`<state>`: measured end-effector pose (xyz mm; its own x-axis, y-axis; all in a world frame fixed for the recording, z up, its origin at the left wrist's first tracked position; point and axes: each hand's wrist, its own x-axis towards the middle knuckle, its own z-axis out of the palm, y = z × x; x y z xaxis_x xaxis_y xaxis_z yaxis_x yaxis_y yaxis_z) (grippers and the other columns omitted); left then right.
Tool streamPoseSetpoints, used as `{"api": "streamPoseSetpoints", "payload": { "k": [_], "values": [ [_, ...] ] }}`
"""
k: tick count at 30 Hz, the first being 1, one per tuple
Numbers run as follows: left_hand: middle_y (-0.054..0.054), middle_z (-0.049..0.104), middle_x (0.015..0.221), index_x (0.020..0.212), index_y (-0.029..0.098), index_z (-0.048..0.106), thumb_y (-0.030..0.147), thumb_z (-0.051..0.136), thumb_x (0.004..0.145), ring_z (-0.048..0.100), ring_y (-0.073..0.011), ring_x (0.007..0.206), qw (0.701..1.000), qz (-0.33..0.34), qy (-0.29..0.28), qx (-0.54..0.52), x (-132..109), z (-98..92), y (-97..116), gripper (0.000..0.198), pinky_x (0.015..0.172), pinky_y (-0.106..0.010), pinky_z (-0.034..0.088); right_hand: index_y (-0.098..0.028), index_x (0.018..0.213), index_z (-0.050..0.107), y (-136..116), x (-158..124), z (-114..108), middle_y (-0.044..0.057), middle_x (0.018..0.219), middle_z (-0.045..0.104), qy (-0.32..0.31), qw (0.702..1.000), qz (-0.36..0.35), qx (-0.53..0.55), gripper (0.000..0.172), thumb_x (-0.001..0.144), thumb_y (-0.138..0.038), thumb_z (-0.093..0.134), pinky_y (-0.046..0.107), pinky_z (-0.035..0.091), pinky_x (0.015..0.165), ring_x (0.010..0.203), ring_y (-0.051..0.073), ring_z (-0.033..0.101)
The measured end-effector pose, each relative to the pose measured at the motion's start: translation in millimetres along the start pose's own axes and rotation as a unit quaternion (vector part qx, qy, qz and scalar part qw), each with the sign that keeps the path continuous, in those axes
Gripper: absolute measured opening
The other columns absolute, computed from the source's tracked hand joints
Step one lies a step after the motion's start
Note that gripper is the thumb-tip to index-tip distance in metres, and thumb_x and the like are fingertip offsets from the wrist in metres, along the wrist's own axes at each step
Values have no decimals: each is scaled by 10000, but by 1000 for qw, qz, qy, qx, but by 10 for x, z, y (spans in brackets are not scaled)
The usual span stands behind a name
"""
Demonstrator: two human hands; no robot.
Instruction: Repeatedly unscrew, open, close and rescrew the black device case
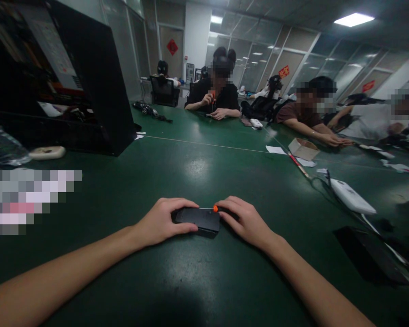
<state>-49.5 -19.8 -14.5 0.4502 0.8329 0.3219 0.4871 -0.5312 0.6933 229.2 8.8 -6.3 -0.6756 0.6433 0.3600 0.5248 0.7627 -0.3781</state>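
A flat black device [198,220] lies on the green table [197,272] just in front of me. My left hand [163,221] is curled over its left end, thumb along the near edge, gripping it. My right hand [243,221] is closed at the device's right end, fingers pinched round a small tool with an orange tip [215,208] that touches the device's far right corner. The tool's body is hidden inside the fingers.
A big black case [88,77] stands at the far left, a white oval object [47,152] beside it. On the right lie a white device [352,196], a dark flat slab [371,261], a small cardboard box [303,148] and papers. Several people sit along the table's far side.
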Motion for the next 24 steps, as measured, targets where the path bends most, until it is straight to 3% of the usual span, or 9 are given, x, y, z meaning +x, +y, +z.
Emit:
{"api": "streamPoseSetpoints", "payload": {
  "k": [10, 21, 24],
  "values": [
    [-44, 766, 1104, 1192, 213, 707, 384, 811, 836, 720, -227, 977, 1000, 8, -18, -15, -19, 3, 18, 409, 873, -324, 534, -201, 1114, 663, -11, -105, -3, 69, 997, 709, 19, 998, 47, 31, 187, 1010, -298, 542, 341, 519, 836, 922, 192, 653],
    [-59, 770, 1132, 1174, 199, 717, 374, 821, 818, 725, -243, 1010, 1000, -1, -5, -4, -16, 21, 23, 410, 928, -346, 532, -192, 943, 690, 122, -119, -85, 77, 928, 697, -7, 991, 101, -83, 149, 959, -315, 608, 371, 520, 775, 873, 225, 630],
    [-66, 772, 1138, 1165, 188, 720, 361, 825, 813, 723, -247, 1023, 1000, 3, 4, -5, -12, 31, 16, 406, 955, -354, 524, -190, 981, 716, 32, -36, -290, 87, 988, 714, -11, 992, 90, -86, 188, 936, -361, 651, 392, 544, 803, 912, 242, 660]
  ]
}}
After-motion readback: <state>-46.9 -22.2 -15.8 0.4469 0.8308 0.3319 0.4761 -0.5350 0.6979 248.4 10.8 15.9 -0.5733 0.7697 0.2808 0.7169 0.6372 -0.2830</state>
